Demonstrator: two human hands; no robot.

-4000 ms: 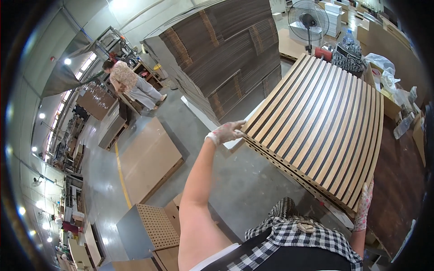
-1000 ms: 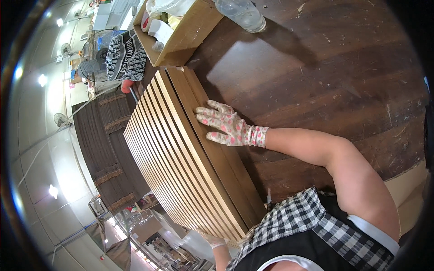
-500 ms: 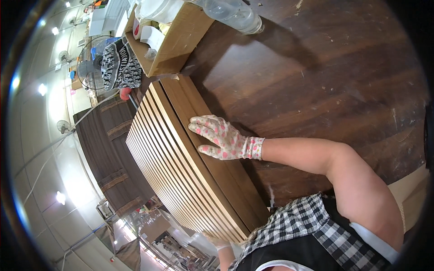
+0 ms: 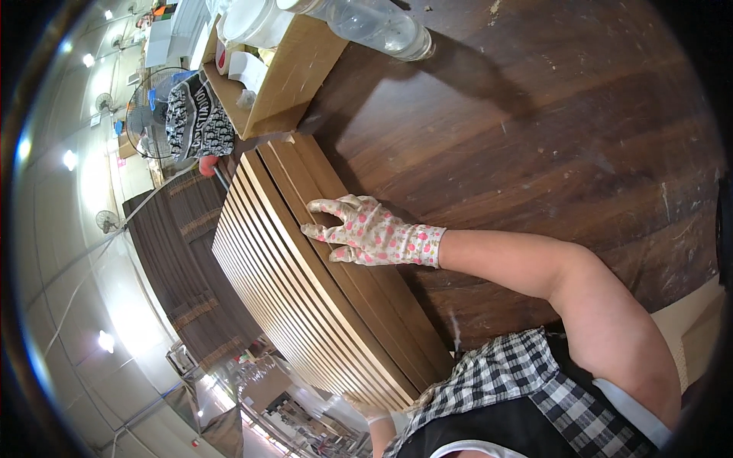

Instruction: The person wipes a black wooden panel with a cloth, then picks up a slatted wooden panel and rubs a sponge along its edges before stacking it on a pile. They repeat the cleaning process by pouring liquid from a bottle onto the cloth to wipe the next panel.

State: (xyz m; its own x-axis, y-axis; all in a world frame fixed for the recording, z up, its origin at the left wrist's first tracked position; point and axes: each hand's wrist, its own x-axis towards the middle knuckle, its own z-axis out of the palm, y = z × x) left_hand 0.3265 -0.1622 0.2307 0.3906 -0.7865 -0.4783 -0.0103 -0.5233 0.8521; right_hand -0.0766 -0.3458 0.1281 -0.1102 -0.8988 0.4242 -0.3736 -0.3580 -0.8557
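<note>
Right hand point(image 4: 372, 231), in a dotted glove, lies flat with fingers spread, gripping nothing, pressing the slatted wood panel point(image 4: 305, 282). Panel stretches from eleven to six o'clock beneath it. Left hand point(image 4: 365, 408) touches the panel's near edge, its hold unclear.

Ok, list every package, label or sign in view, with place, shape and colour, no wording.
Cardboard box: top of the dark wooden table, open, brown, rectangular.
Clear plastic bottle: lying beside the box, see-through.
Black-and-white printed cloth: left of the box, draped over a fan.
No screens or signs show.
</note>
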